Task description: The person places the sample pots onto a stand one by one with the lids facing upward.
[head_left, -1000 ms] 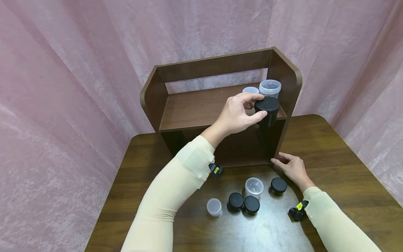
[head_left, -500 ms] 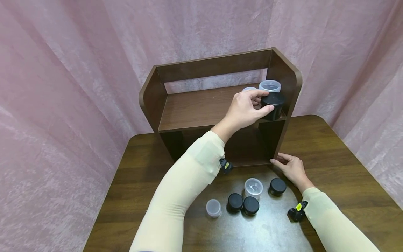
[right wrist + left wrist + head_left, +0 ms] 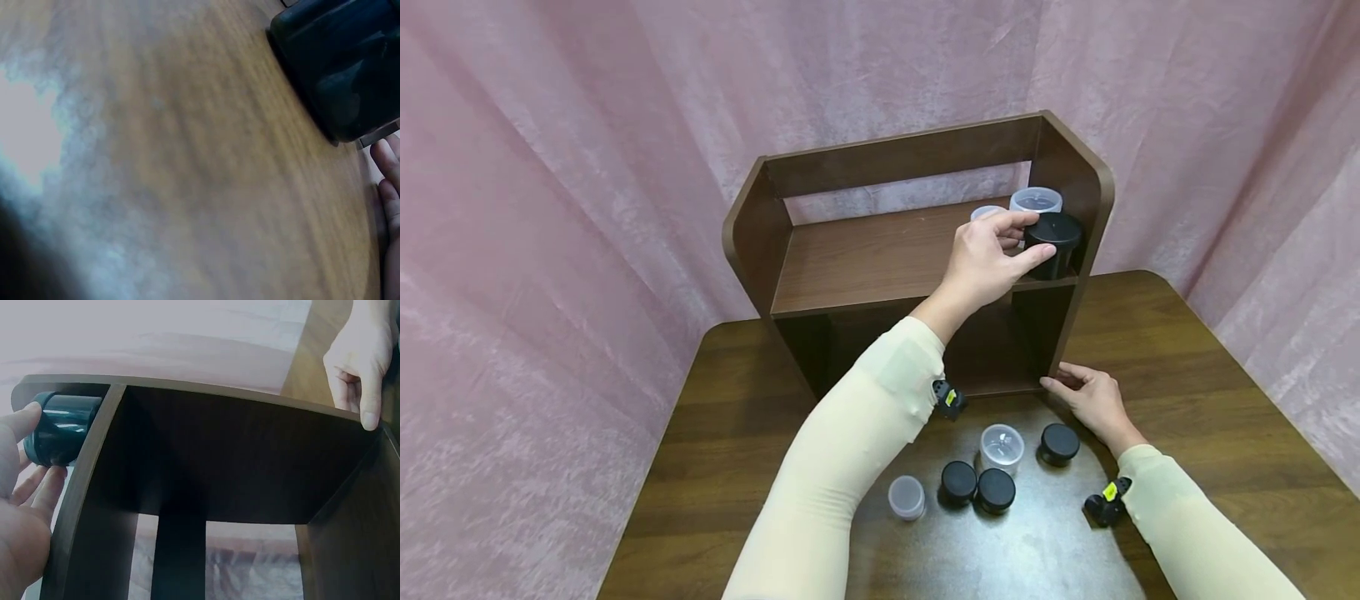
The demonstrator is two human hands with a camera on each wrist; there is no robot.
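Note:
My left hand (image 3: 1032, 237) reaches over the dark wooden shelf unit (image 3: 880, 258) and grips a black jar (image 3: 1054, 242) between thumb and fingers. The jar stands at the right end of the upper board, against the side panel. In the left wrist view the same black jar (image 3: 65, 428) shows past the board's edge, with my left fingers (image 3: 25, 469) around it. My right hand (image 3: 1086, 396) lies on the table with its fingertips touching the unit's lower right front corner. It holds nothing.
Two clear containers (image 3: 1036, 201) (image 3: 985, 212) stand behind the black jar on the board. On the table in front lie three black-lidded jars (image 3: 958, 482) (image 3: 996, 489) (image 3: 1059, 443) and two clear ones (image 3: 1002, 446) (image 3: 907, 497). Pink curtain surrounds the table.
My left hand has carried the black jar right and back, from the board's front edge to its right end by the side panel. My right hand has stayed at the corner.

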